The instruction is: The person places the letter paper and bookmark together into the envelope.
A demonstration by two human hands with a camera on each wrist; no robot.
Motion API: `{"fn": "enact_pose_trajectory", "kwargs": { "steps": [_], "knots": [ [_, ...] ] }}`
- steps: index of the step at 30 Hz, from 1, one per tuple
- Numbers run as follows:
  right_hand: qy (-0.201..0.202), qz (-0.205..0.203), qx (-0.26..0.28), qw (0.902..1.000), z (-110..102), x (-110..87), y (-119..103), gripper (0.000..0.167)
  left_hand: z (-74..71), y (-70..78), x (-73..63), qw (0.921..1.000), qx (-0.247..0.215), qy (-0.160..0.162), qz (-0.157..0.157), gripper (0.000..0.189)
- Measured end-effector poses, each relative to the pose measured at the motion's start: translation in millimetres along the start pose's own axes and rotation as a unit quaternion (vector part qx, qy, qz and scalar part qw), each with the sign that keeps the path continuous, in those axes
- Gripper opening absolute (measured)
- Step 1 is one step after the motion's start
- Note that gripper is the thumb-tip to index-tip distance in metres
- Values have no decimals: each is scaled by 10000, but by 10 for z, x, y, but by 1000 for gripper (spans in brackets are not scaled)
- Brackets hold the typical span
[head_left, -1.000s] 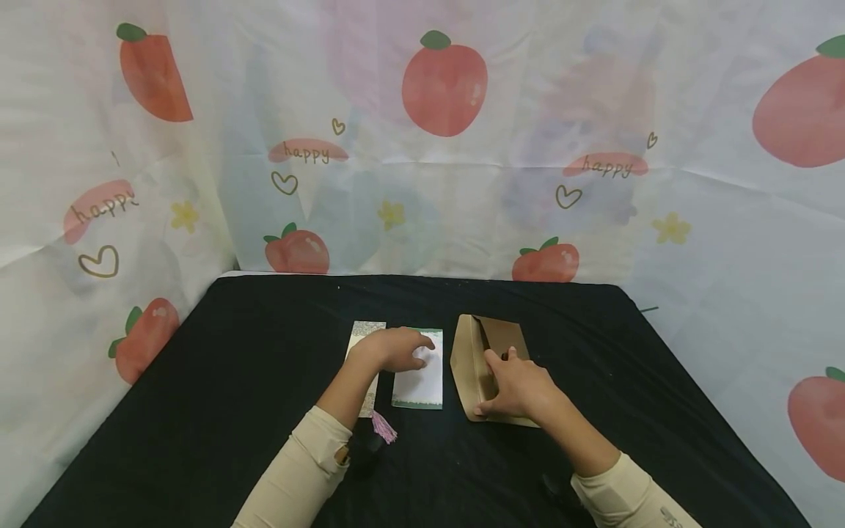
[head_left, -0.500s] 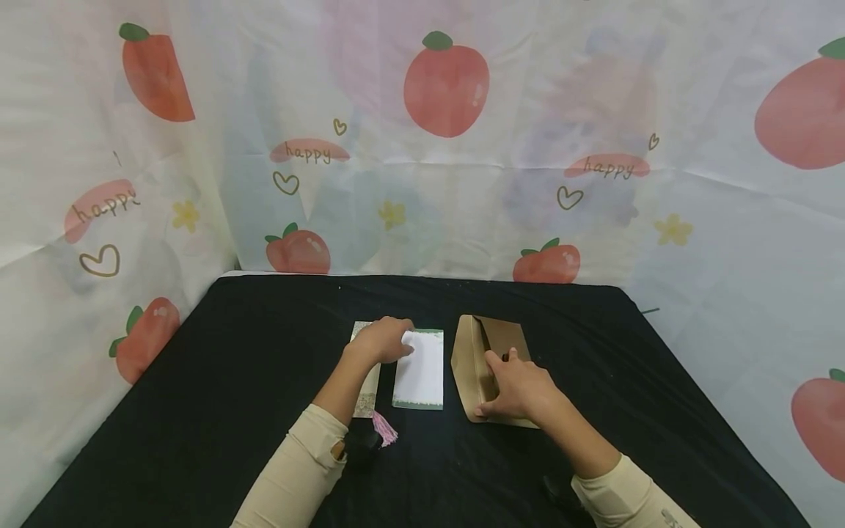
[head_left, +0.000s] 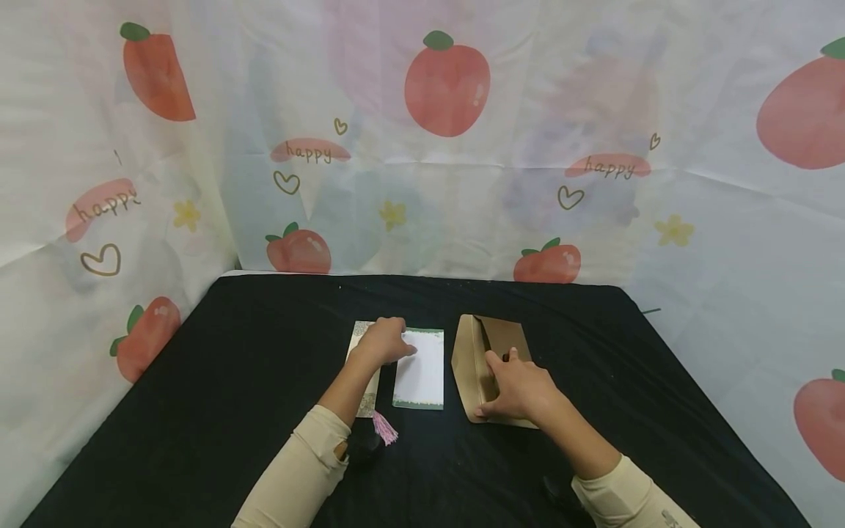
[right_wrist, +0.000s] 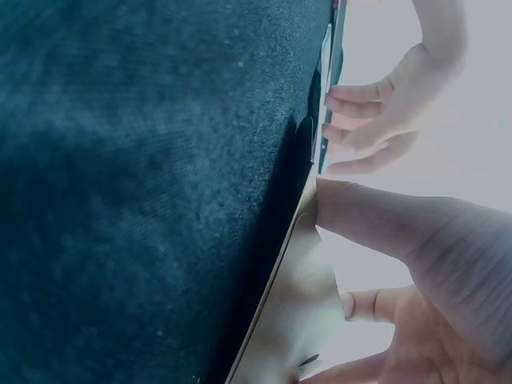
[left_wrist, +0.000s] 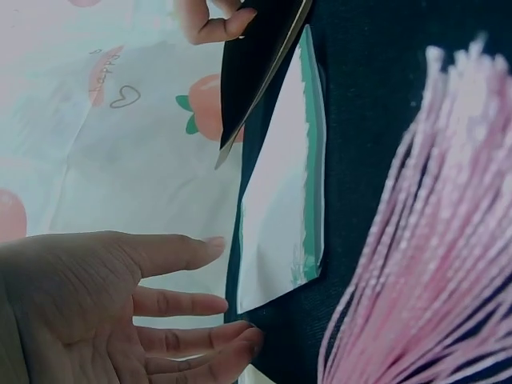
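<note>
My left hand (head_left: pixel 383 341) reaches over a long narrow card (head_left: pixel 366 400) with a speckled gold pattern, its fingers at the upper left corner of a white card (head_left: pixel 419 378) with green borders. In the left wrist view the fingers are extended and apart, with nothing held. A pink tassel (head_left: pixel 384 427) lies at the narrow card's near end. On the right, my right hand (head_left: pixel 521 385) rests with spread fingers on a brown paper envelope (head_left: pixel 466 363), beside its dark slit. Its thumb touches the envelope's near edge in the right wrist view. The palm hides part of the envelope.
Black cloth (head_left: pixel 251 381) covers the table. A white curtain (head_left: pixel 462 205) printed with fruit stands behind the far edge and along the sides. The white card lies between the narrow card and the envelope.
My left hand has drawn left from above the middle of the white card to its upper left corner. My right hand and the envelope stay where they were.
</note>
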State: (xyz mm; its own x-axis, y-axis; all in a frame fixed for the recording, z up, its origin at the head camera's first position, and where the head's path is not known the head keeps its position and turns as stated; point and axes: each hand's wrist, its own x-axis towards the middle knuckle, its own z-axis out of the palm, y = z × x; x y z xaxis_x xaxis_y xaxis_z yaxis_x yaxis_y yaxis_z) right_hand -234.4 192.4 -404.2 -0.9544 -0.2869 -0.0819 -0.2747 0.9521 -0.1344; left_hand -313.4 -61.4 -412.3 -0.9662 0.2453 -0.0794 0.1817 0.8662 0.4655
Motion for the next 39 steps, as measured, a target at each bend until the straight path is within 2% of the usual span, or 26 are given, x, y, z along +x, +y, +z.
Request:
{"fn": "enact_pose_trajectory", "kwargs": {
  "steps": [3, 11, 20, 27, 35, 39],
  "knots": [
    [21, 18, -20, 10000, -1, -5, 3, 73, 10, 9, 9, 10000, -46, 48, -44, 47],
    [45, 57, -70, 9999, 19, -7, 2, 76, 64, 34, 11, 9995, 201, 237, -67, 45],
    [35, 47, -73, 10000, 11, -15, -17, 78, 114, 119, -22, 9987, 343, 244, -290, 73],
    [42, 5, -85, 10000, 8, -16, -17, 81, 134, 168, -46, 9967, 672, 209, -395, 87],
    [31, 4, -93, 10000, 13, -12, -16, 83, 139, 194, -60, 9979, 426, 123, -467, 88],
    [41, 24, -107, 9999, 17, -15, -19, 85, 143, 183, -64, 9992, 139, 16, -365, 86]
  ]
}}
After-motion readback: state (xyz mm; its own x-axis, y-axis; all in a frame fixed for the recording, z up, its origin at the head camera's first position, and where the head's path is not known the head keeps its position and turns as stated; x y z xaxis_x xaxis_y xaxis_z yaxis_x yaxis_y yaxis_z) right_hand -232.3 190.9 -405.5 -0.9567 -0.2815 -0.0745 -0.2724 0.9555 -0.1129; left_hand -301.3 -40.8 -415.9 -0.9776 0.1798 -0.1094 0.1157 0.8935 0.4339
